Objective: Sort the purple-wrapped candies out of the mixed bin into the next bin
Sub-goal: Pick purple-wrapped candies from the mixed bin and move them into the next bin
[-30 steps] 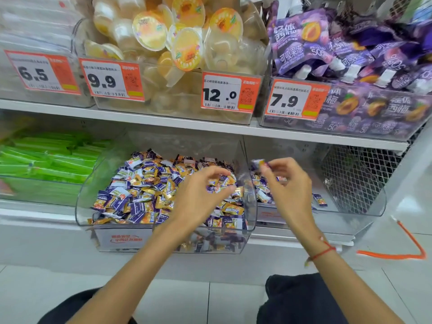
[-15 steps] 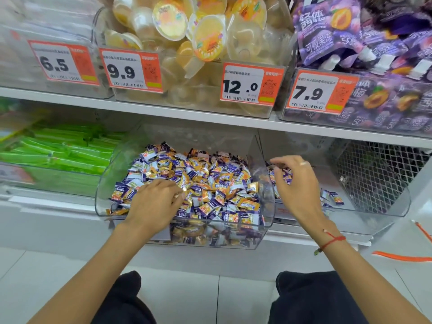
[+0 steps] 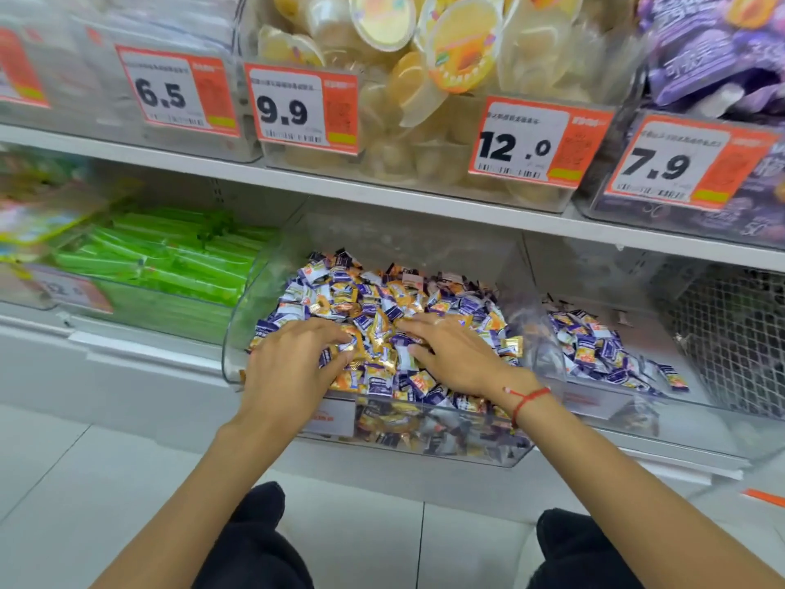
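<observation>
Both the left hand (image 3: 293, 363) and right hand (image 3: 454, 354) rest, fingers spread, on mixed candies (image 3: 382, 299).

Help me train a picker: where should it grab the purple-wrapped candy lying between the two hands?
Pinch the purple-wrapped candy across its crimped wrapper ends, coming straight down from above. It lies flat on the pile with neighbours crowding its sides, so only the top is free.

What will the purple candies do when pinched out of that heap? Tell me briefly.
The purple candies look small and probably light. Their glossy wrappers may slip and crinkle between fingers. Loosely heaped in the mixed bin, neighbours will likely slide as the hands dig.
</observation>
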